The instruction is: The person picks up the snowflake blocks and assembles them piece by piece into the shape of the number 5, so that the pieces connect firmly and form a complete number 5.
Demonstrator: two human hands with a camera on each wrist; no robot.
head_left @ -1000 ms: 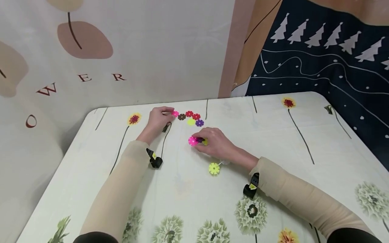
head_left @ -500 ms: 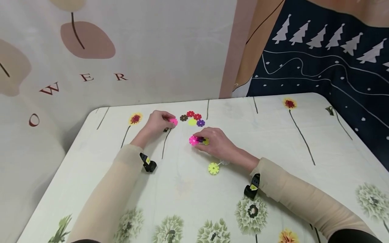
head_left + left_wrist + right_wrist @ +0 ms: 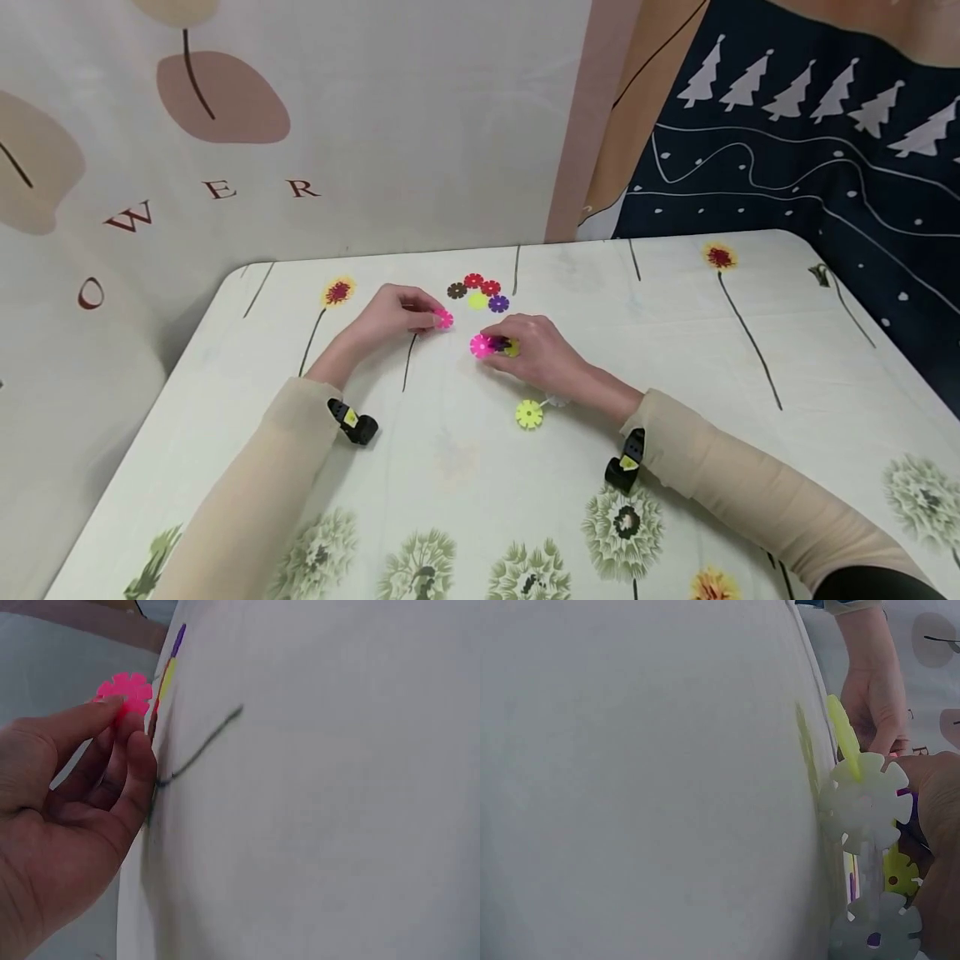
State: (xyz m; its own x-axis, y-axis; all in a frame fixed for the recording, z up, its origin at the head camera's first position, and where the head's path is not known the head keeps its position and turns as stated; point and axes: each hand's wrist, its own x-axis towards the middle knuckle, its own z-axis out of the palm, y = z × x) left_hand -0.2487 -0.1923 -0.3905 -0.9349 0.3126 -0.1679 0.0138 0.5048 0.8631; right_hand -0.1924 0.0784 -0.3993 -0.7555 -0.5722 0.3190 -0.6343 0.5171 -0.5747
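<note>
We see our right grip point(image 3: 941, 832) holding joined white discs point(image 3: 877, 814) and yellow discs point(image 3: 904, 870); our left grip point(image 3: 874, 701) is behind.

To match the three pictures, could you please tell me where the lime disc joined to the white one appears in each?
Head: lime disc, lower right of centre.
Left wrist: not in it.
Right wrist: lime disc, edge-on, right of centre, against a white disc.
Shared landmark: left hand; left of centre, left edge, upper right respectively.

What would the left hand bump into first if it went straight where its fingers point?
Probably the pink disc in the right hand. The left hand holds another pink disc in front, which would touch first; depth is unclear, so it might miss.
</note>
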